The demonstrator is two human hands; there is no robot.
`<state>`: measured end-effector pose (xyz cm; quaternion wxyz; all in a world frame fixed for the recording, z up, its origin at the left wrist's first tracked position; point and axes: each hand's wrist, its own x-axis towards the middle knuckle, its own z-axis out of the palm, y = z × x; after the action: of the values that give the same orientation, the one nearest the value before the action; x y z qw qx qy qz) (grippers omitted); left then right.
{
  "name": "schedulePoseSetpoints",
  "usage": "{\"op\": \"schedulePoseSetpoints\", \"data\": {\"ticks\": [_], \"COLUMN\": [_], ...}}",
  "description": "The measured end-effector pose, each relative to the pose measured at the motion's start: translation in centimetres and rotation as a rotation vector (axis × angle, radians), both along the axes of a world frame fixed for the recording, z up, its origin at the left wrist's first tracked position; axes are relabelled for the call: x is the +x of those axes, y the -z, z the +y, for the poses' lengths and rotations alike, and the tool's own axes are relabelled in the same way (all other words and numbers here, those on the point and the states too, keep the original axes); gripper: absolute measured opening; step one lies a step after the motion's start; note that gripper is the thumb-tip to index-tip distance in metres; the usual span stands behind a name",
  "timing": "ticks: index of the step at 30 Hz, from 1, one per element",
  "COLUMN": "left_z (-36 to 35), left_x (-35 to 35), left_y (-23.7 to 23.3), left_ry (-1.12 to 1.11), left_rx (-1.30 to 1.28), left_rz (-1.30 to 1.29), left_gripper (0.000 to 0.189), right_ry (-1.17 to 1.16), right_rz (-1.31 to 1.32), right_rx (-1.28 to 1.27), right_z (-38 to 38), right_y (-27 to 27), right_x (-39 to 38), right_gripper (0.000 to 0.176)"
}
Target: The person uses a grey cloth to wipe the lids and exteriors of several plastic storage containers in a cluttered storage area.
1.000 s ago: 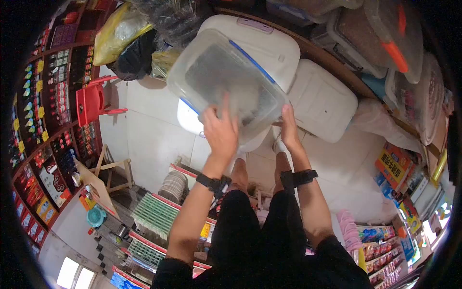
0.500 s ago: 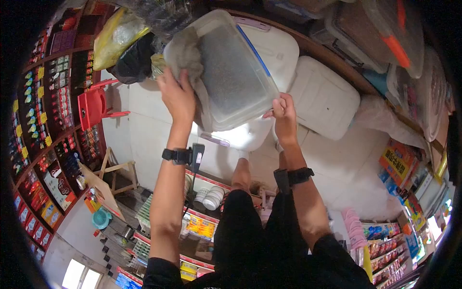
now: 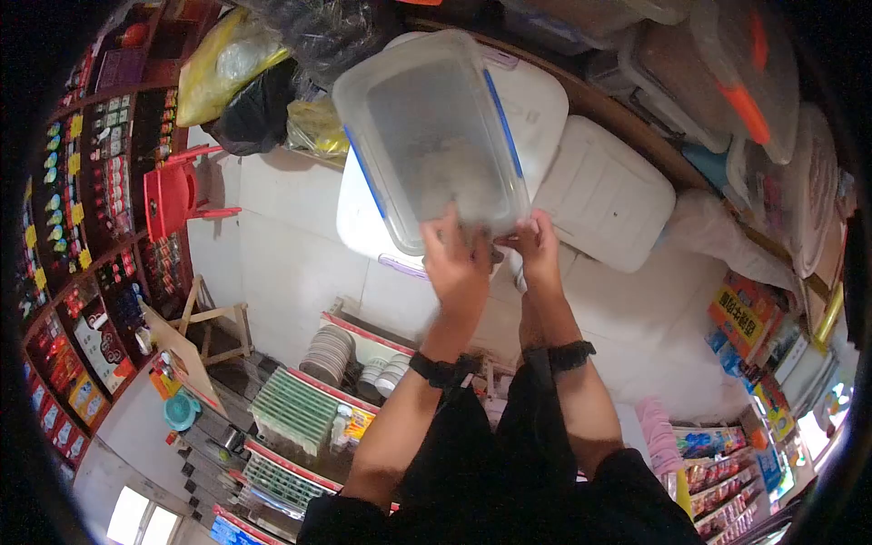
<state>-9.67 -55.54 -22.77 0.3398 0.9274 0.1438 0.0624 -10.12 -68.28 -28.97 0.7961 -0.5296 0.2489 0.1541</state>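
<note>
A clear plastic storage box (image 3: 400,118) with blue side clips is tilted in front of me, over a white storage box (image 3: 361,222). My left hand (image 3: 457,263) is at its near end, fingers bent onto a grey cloth (image 3: 459,177) that lies bunched and blurred against the box's cloudy surface. Close beside it, my right hand (image 3: 538,247) grips the near right corner of the clear box, with thumb and fingers around the rim.
Another white box (image 3: 604,195) stands to the right. Yellow (image 3: 213,77) and black bags (image 3: 259,113) sit at upper left, near a red chair (image 3: 173,195). Clear bins (image 3: 677,82) are stacked at upper right. Store shelves (image 3: 309,409) with dishes stand below left.
My left hand has swept the cloth from the box's left side to its near middle. The box has turned slightly and moved a little away from the left bags. My right hand stays at the corner.
</note>
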Motion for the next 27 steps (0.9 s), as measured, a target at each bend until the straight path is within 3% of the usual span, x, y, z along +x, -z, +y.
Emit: {"op": "schedulePoseSetpoints", "data": {"ticks": [3, 4, 5, 7, 9, 11, 13, 14, 16, 18, 19, 21, 25, 27], "left_z": [-1.4, -1.5, -1.5, -0.2, 0.9, 1.5, 1.3, 1.1, 0.3, -1.0, -1.9, -2.0, 0.8, 3.6], "left_x": [-0.2, -0.3, -0.7, -2.1, -3.0, -3.6, -3.4, -3.3, -3.4, -3.4, -3.3, -3.3, -3.6, -3.6], "left_y": [0.0, -0.5, -0.9, -1.0, -0.7, -0.5, -0.5, -0.5, -0.3, -0.6, -1.2, -1.4, -0.7, -0.6], "left_ry": [0.05, 0.047, 0.044, 0.051, 0.063, 0.093, 0.08, 0.075, 0.036, -0.006, -0.031, -0.059, -0.007, 0.026], "left_rx": [0.003, 0.019, 0.035, 0.044, 0.056, 0.086, 0.064, 0.044, 0.05, 0.057, 0.121, 0.181, 0.092, 0.054], "left_rz": [0.043, 0.055, 0.071, 0.1, 0.121, 0.129, 0.114, 0.1, 0.112, 0.123, 0.107, 0.091, 0.106, 0.102], "left_gripper": [0.057, 0.051, 0.044, 0.045, 0.046, 0.057, 0.055, 0.053, 0.057, 0.06, 0.061, 0.063, 0.064, 0.064], "right_ry": [-0.083, -0.033, -0.04, -0.362, -0.424, -0.957, -0.626, -0.462, -0.429, -0.632, -0.632, -1.011, -1.029, -0.943], "right_rz": [0.014, 0.067, 0.069, 0.103, 0.089, 0.114, -0.009, -0.399, -0.807, -0.953, -0.958, -0.824, -0.656, -0.458], "right_rx": [-0.152, -0.018, -0.028, -0.104, -0.151, -0.922, -0.982, -1.092, -1.121, -1.312, -1.313, -1.157, -1.208, -0.942], "right_z": [-0.4, 0.3, -0.3, -1.3, -2.4, -4.0, -3.6, -3.3, -0.5, 2.5, 3.8, 5.9, 4.3, 1.5], "right_y": [2.5, -0.8, -0.5, 0.0, -1.4, -6.0, -9.9, -8.5, -7.7, -4.7, -3.1, -1.8, -3.4, -5.3], "right_x": [-3.9, -3.2, -4.0, -5.1, -3.8, 2.2, 8.8, 11.6, 18.5, 24.0, 26.2, 28.4, 27.6, 26.7], "right_gripper": [0.024, 0.024, 0.024, 0.03, 0.028, 0.03, 0.031, 0.03, 0.037, 0.045, 0.045, 0.054, 0.061, 0.066]}}
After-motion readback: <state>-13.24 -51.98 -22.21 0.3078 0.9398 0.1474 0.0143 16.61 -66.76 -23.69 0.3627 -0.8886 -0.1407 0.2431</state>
